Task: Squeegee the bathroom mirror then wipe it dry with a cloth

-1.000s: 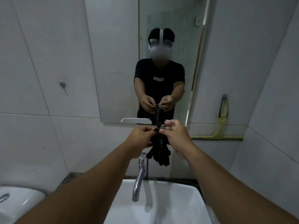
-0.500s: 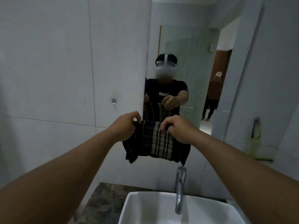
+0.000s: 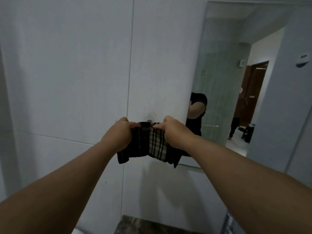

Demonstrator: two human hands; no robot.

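A dark cloth with pale stripes (image 3: pixel 152 144) hangs spread between both hands, against the white tiled wall left of the mirror (image 3: pixel 224 81). My left hand (image 3: pixel 119 132) grips its upper left edge. My right hand (image 3: pixel 170 130) pinches its upper right edge. A small wall hook (image 3: pixel 148 120) sits just behind the cloth's top edge. The mirror fills the upper right and reflects part of my dark shirt and arm. The squeegee is out of view.
The mirror reflects a doorway with a brown door (image 3: pixel 253 92) and a person standing there. A dark stone counter edge (image 3: pixel 135 225) shows at the bottom. The tap's top (image 3: pixel 231 220) peeks in at the lower right.
My view has swung left, so the mirror, basin and squeegee slid right or out of frame. The bunched cloth has been opened out and carried left up to the wall hook.
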